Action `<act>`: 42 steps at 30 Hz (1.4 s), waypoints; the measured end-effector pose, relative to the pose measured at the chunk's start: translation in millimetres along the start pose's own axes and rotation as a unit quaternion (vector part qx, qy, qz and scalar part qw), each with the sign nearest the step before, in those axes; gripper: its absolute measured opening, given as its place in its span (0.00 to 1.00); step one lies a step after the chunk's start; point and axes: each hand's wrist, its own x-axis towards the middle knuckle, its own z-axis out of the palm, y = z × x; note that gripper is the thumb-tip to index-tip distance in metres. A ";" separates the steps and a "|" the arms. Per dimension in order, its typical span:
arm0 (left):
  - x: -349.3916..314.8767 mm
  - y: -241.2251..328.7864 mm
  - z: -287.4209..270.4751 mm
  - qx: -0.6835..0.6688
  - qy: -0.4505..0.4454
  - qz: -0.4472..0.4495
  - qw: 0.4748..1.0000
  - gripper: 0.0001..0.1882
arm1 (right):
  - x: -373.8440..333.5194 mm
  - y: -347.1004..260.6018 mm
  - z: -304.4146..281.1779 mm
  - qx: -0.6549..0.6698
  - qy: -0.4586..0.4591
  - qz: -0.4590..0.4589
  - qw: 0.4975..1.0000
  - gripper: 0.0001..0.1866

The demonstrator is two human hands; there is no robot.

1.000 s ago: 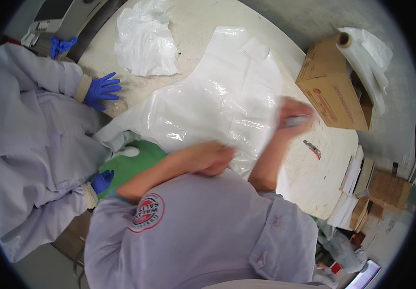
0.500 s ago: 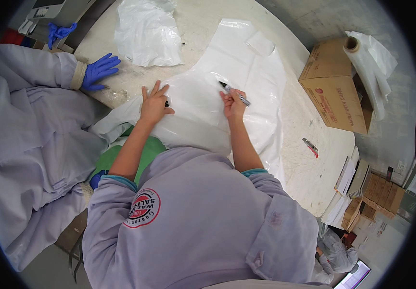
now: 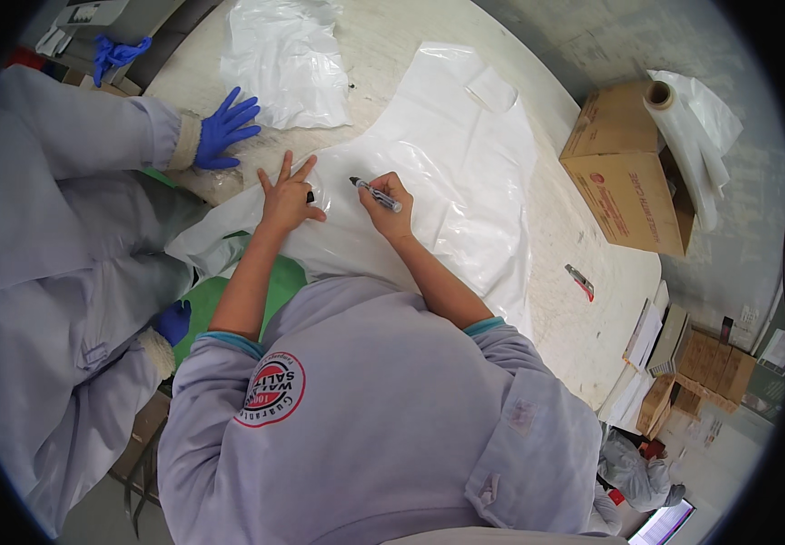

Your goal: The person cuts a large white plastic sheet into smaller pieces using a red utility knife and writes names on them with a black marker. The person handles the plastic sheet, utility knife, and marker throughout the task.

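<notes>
A large white plastic apron (image 3: 474, 154) is spread over the table, with a cut-out loop at its far end. My left hand (image 3: 288, 195) lies on its left part, fingers spread; a dark ring shows on one finger. In my right hand (image 3: 390, 207) is a marker pen (image 3: 376, 194), gripped between the fingers. Its dark tip points up and left, close to the plastic; whether it touches I cannot tell. Beyond my left hand rests a crumpled white plastic sheet (image 3: 285, 68).
At my left stands a co-worker, whose blue-gloved hand (image 3: 224, 130) is flat on the table (image 3: 583, 336). A box cutter (image 3: 579, 282) lies at the right. Farther right are an open cardboard box (image 3: 624, 173), a plastic roll (image 3: 687, 150) and stacked papers (image 3: 644, 331).
My right hand has moved left with the marker pen, nearer my left hand, which stays about where it was. The co-worker's gloved hand has shifted right along the table.
</notes>
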 end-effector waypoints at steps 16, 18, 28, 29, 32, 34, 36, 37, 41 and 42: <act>-0.4 -0.2 -0.5 0.009 -0.003 -0.001 1.000 0.18 | -7.3 -13.8 -2.5 -0.046 -0.035 -0.011 0.998 0.09; -0.5 -0.1 -0.4 0.012 -0.006 0.000 1.000 0.18 | 10.3 -13.7 -6.2 -0.058 -0.011 0.013 0.998 0.11; -1.5 4.5 -3.7 0.022 -0.016 -0.011 1.000 0.20 | -19.0 -15.4 -8.7 -0.035 -0.082 0.010 0.996 0.11; -2.6 4.8 -3.1 0.025 -0.019 -0.013 0.999 0.20 | -13.7 -16.0 -5.9 -0.012 -0.082 -0.002 0.997 0.11; -2.4 6.5 -5.8 0.033 -0.022 -0.019 0.999 0.20 | -10.8 -10.8 -9.8 -0.036 -0.088 0.004 0.995 0.11; -5.0 6.9 -2.7 0.028 -0.023 -0.027 0.999 0.20 | -10.6 -8.2 -18.3 -0.052 -0.067 0.003 0.996 0.11; -3.6 5.2 -0.1 0.030 -0.010 -0.022 0.999 0.20 | -12.2 -9.1 -26.7 -0.059 -0.037 0.022 0.997 0.11; -3.9 4.1 2.0 0.030 -0.005 -0.020 0.999 0.19 | -11.6 -10.6 -28.5 -0.063 -0.037 0.032 0.997 0.10; -3.6 6.5 -3.2 0.022 -0.014 -0.023 0.999 0.19 | -11.8 -3.7 -31.0 -0.053 -0.028 0.033 0.998 0.10; -4.1 7.5 -4.9 0.025 -0.021 -0.028 0.999 0.19 | -13.6 0.3 -31.2 -0.064 -0.033 0.028 0.997 0.10</act>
